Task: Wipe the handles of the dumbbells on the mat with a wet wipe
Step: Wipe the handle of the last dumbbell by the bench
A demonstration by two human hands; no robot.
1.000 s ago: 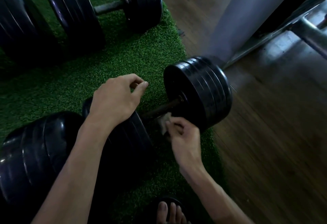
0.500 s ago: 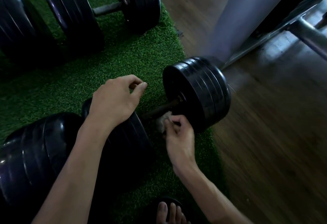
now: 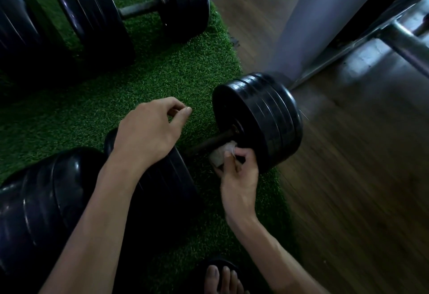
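The near dumbbell lies on the green mat (image 3: pixel 174 80), its dark handle (image 3: pixel 209 142) running between two black plate stacks. My right hand (image 3: pixel 239 175) pinches a crumpled white wet wipe (image 3: pixel 221 153) against the underside of that handle, right next to the right plate stack (image 3: pixel 260 119). My left hand (image 3: pixel 151 129) hovers over the left plate stack (image 3: pixel 167 191) with fingers loosely curled and nothing in it. A second dumbbell with a bare grey handle (image 3: pixel 139 10) lies at the far end of the mat.
More black plates sit at the left edge (image 3: pixel 34 201) and far left (image 3: pixel 16 29). Wooden floor (image 3: pixel 348 189) borders the mat on the right. A grey pillar (image 3: pixel 313 15) and a metal frame (image 3: pixel 404 36) stand beyond. A sandalled foot (image 3: pixel 220 277) is at the bottom.
My right hand slid the wipe a little along the handle, first left, then back towards the right plate stack. My left hand has barely moved.
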